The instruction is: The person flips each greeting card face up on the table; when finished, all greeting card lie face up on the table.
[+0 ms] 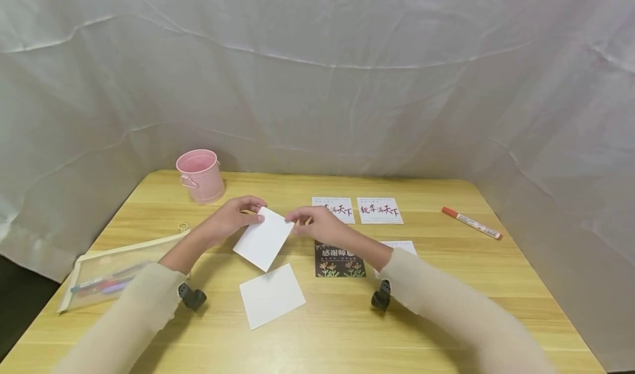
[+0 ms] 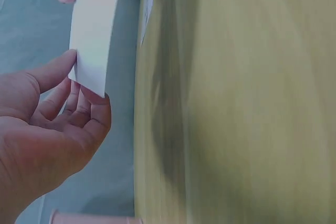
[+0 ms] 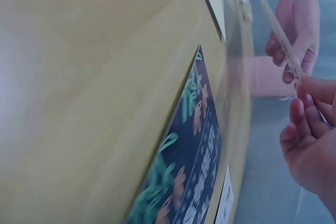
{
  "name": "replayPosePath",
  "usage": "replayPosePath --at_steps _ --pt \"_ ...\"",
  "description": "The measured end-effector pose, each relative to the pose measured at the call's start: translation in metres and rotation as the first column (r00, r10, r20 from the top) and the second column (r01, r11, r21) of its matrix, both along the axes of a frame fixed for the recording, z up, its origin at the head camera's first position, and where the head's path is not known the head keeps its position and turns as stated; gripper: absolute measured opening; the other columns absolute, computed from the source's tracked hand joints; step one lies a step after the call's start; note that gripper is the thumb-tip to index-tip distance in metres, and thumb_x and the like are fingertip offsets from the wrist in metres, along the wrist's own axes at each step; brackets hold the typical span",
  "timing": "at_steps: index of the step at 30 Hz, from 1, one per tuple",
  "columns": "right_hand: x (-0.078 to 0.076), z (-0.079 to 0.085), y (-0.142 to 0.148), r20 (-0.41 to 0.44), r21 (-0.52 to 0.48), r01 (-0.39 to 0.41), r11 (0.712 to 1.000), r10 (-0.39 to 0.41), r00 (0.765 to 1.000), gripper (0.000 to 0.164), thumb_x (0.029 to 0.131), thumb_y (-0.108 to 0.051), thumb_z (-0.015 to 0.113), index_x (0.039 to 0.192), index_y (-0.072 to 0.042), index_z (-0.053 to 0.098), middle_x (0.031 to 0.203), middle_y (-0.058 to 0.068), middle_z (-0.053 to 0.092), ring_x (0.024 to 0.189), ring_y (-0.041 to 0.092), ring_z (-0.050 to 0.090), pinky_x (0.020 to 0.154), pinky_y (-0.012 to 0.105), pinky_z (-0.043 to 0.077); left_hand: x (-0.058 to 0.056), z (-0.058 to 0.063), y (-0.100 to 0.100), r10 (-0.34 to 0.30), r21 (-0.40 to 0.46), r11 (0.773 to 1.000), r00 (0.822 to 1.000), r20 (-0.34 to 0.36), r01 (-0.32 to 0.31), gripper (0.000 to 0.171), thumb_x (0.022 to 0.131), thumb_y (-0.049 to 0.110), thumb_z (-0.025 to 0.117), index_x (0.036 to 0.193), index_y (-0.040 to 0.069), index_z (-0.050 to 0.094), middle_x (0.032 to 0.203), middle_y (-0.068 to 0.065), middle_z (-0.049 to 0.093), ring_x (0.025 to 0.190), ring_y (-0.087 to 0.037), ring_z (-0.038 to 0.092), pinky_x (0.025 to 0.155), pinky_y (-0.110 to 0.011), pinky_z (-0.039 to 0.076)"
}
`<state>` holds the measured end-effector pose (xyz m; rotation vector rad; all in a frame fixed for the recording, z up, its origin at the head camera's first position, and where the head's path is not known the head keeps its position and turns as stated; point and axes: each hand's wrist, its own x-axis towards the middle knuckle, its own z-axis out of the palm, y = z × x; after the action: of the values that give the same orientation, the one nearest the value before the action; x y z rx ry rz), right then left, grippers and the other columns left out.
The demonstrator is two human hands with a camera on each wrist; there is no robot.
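Note:
A blank white card (image 1: 263, 239) is held above the table between both hands, tilted, plain side up. My left hand (image 1: 232, 220) pinches its upper left corner, thumb on top and fingers underneath, as the left wrist view shows on the card (image 2: 94, 35). At the opposite upper corner, my right hand (image 1: 319, 226) pinches the card between thumb and fingers. In the right wrist view the card (image 3: 275, 27) appears nearly edge-on, with some print on its underside. A second white card (image 1: 273, 297) lies blank side up on the table just below.
Two white cards with red characters, the right one whole (image 1: 380, 211), lie beyond my right forearm. A black flowered card (image 1: 339, 266) and another white card (image 1: 404, 246) are partly covered by that arm. Around them are a pink bucket (image 1: 207, 184), a zip pouch of pens (image 1: 124, 261) and a red-capped marker (image 1: 473, 223).

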<state>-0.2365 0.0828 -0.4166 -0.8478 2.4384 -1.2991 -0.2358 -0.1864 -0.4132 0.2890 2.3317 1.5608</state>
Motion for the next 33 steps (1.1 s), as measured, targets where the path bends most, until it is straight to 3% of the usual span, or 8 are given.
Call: replayPosePath --at_steps 7,12,18,21,25,29,33 --pt "0.018 0.001 0.029 -0.086 -0.010 -0.011 1.000 0.010 0.996 0.023 0.093 -0.020 0.073 0.115 -0.019 0.074 0.099 -0.003 0.071 0.085 0.016 0.059 0.072 0.029 0.053 0.009 -0.006 0.026 -0.056 0.023 0.998 0.998 0.024 0.056 0.042 0.096 0.011 0.066 0.135 0.000 0.056 0.123 -0.018 0.060 0.100 -0.022 0.063 0.087 -0.037 0.056" --pt "0.025 0.006 0.043 -0.082 -0.066 0.020 0.998 -0.026 0.996 0.020 0.091 -0.026 0.075 0.111 -0.022 0.075 0.096 -0.005 0.070 0.080 0.015 0.059 0.066 0.027 0.052 0.013 -0.008 0.040 -0.071 0.053 0.996 0.997 0.027 0.070 0.047 0.096 0.012 0.067 0.139 0.000 0.054 0.130 -0.019 0.060 0.107 -0.025 0.063 0.093 -0.041 0.056" --pt "0.028 0.020 0.059 -0.008 -0.133 0.160 0.978 -0.163 0.987 0.017 0.091 -0.032 0.075 0.105 -0.022 0.075 0.099 -0.003 0.071 0.068 0.019 0.054 0.057 0.022 0.047 0.022 0.000 0.046 -0.048 0.092 0.994 0.995 -0.084 0.056 0.043 0.096 0.018 0.069 0.136 0.008 0.057 0.139 -0.019 0.057 0.119 -0.029 0.060 0.101 -0.048 0.052" --pt "0.025 0.025 0.067 0.003 -0.155 0.241 0.958 -0.244 0.970 0.020 0.092 -0.037 0.073 0.103 -0.021 0.075 0.098 -0.002 0.071 0.075 0.021 0.056 0.061 0.023 0.047 0.029 0.006 0.048 -0.022 0.121 0.992 0.992 -0.122 0.037 0.038 0.097 0.021 0.068 0.131 0.006 0.061 0.133 -0.015 0.063 0.118 -0.026 0.062 0.103 -0.047 0.051" --pt "0.020 0.025 0.075 0.034 -0.173 0.311 0.934 -0.310 0.950 0.021 0.093 -0.039 0.072 0.101 -0.021 0.074 0.100 0.000 0.071 0.089 0.021 0.060 0.076 0.033 0.052 0.038 0.009 0.052 -0.006 0.218 0.976 0.994 -0.106 0.029 0.035 0.101 0.023 0.061 0.128 0.000 0.061 0.125 -0.016 0.066 0.111 -0.022 0.064 0.104 -0.049 0.050" --pt "0.018 0.024 0.079 0.089 -0.195 0.338 0.921 -0.326 0.941 0.024 0.094 -0.039 0.071 0.104 -0.017 0.073 0.104 0.001 0.072 0.099 0.022 0.064 0.093 0.049 0.053 0.043 0.008 0.055 0.025 0.271 0.963 0.995 -0.099 0.002 0.034 0.102 0.024 0.060 0.126 0.000 0.062 0.118 -0.015 0.068 0.104 -0.020 0.066 0.102 -0.050 0.051" --pt "0.018 0.023 0.079 0.109 -0.208 0.340 0.917 -0.324 0.940 0.026 0.093 -0.040 0.071 0.105 -0.016 0.072 0.104 0.004 0.072 0.098 0.025 0.065 0.091 0.050 0.053 0.043 0.004 0.056 0.054 0.270 0.962 0.993 -0.101 -0.025 0.031 0.095 0.019 0.070 0.119 0.001 0.065 0.114 -0.013 0.071 0.101 -0.019 0.068 0.098 -0.047 0.054"
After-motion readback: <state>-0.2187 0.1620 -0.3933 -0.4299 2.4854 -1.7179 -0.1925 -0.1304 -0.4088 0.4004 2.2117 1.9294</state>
